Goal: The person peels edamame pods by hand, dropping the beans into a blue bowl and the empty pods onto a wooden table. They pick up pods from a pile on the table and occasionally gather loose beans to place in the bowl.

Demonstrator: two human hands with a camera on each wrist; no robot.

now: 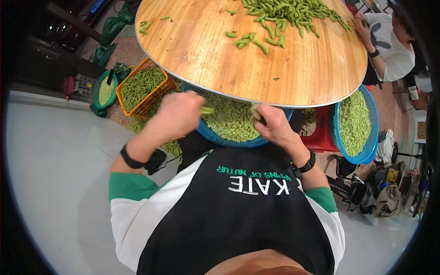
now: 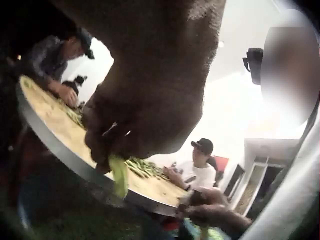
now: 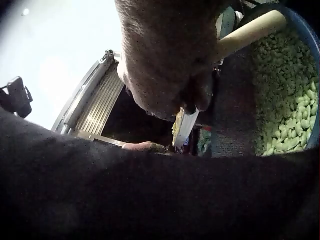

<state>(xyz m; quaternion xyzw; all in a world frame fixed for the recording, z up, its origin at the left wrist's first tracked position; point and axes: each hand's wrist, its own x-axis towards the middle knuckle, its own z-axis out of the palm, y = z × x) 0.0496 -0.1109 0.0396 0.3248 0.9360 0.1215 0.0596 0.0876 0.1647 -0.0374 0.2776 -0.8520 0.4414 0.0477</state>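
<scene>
My left hand (image 1: 176, 114) pinches a green soybean pod (image 1: 207, 110) between thumb and fingers, beside the near table edge. In the left wrist view the pod (image 2: 119, 177) hangs down from the fingertips. Across from it, my right hand (image 1: 276, 123) is curled round a tool with a pale rod-like handle (image 3: 252, 32), which sticks out from one side of the fist. A flat, light piece with a yellowish edge (image 3: 185, 127) shows at the other side; its exact kind I cannot tell. Below both hands sits a blue basin (image 1: 215, 138) full of shelled green soybeans (image 1: 233, 121).
A round wooden table (image 1: 206, 55) bears a heap of pods (image 1: 293, 16). An orange crate (image 1: 133, 112) of pods stands at left, near a green basin (image 1: 97, 98). Another blue basin (image 1: 373, 119) of beans stands on the right. A person (image 1: 389, 41) sits at the table.
</scene>
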